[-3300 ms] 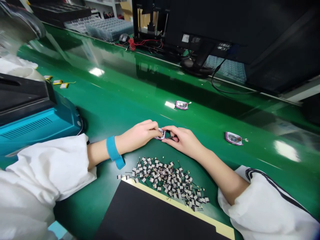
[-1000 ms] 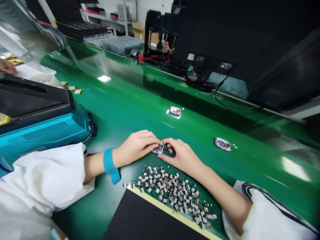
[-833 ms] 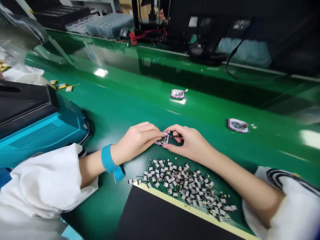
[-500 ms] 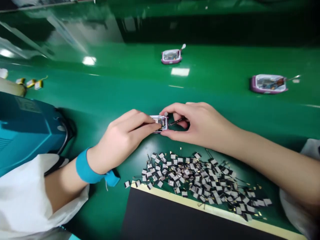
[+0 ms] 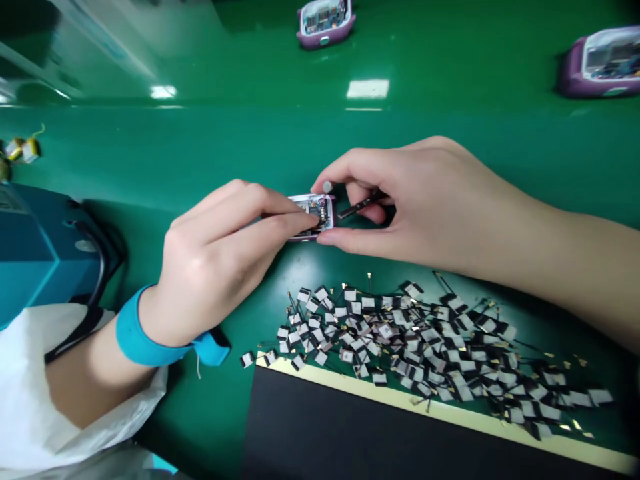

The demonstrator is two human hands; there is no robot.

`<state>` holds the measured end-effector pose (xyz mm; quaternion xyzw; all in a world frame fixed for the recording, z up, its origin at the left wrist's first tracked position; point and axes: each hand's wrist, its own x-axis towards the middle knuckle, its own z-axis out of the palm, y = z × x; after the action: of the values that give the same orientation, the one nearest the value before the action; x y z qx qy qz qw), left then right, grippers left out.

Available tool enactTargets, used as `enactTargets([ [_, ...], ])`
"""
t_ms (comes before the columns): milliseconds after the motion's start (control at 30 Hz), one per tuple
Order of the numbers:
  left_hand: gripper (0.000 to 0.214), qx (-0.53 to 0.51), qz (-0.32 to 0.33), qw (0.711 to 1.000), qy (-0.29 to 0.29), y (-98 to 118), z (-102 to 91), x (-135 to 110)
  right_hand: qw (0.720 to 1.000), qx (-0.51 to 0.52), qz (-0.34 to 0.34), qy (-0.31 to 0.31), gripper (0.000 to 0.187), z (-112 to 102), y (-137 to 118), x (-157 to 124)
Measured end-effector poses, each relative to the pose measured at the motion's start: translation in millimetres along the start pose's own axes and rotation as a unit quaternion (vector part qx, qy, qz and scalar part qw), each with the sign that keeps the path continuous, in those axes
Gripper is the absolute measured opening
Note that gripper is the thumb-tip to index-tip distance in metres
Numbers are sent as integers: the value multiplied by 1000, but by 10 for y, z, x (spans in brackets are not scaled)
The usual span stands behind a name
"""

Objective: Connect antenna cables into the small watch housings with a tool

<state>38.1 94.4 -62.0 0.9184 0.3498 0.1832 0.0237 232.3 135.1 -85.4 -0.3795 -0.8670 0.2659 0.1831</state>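
A small purple-and-white smartwatch case (image 5: 331, 212) lies open between my hands, with a circuit board showing inside. My left hand (image 5: 215, 247) is closed over the left part of the case, its fingertips down on the board; they hide whatever lies beneath. My right hand (image 5: 425, 193) grips the right end between thumb and index finger. Tucked in its curled fingers is a dark, slim tool (image 5: 360, 204), pointing at the case. A small round silver disc (image 5: 327, 187) sits by the index fingertip at the case's upper corner.
In front lies a heap of small grey-and-black antenna-like parts with thin leads (image 5: 400, 340), beside a black mat (image 5: 350, 427) with a pale edge. Two more open purple cases (image 5: 326, 30) (image 5: 600, 67) stand farther back. At left are a teal machine (image 5: 45, 253) and yellow battery-like parts (image 5: 30, 150).
The view has tipped down and come closer, so the far cases shift up and look larger. Both hands keep their hold on the case, with little change in the fingers.
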Motion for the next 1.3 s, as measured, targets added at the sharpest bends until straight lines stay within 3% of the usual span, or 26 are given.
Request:
enactTargets([
  [300,17,-21,13,1000,12,-25,11,-7,999,-39,6,-13,42,-13,-1,1],
  [633,22,70,-67,995,-34,100,-19,33,999,-47,-17,-12,42,-15,-4,-9],
  [867,21,71,-76,992,-70,111,-16,76,999,-44,-8,-14,43,-27,-28,-11],
  [1300,15,60,-47,996,-39,36,-5,51,999,-47,-6,-20,43,-31,-23,-16],
])
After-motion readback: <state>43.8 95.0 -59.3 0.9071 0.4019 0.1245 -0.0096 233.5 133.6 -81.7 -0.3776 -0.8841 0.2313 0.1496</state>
